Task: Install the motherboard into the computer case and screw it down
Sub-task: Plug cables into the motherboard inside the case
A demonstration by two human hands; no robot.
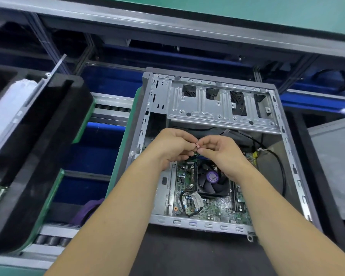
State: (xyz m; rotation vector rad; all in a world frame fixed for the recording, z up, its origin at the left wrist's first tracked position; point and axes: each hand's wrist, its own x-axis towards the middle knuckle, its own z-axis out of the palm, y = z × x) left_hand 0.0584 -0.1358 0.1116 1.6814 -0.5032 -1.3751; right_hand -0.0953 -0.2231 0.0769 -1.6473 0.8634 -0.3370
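Both hands meet over the middle of the open computer case (287, 136). Left hand (171, 148) and right hand (221, 152) have curled fingers and pinch one tiny red plug (197, 145) between their fingertips, probably to turn it the right way before pushing it in. Under them, the motherboard (207, 206) already lies flat inside the case, toward its near edge, with its fan (212, 181) facing up.
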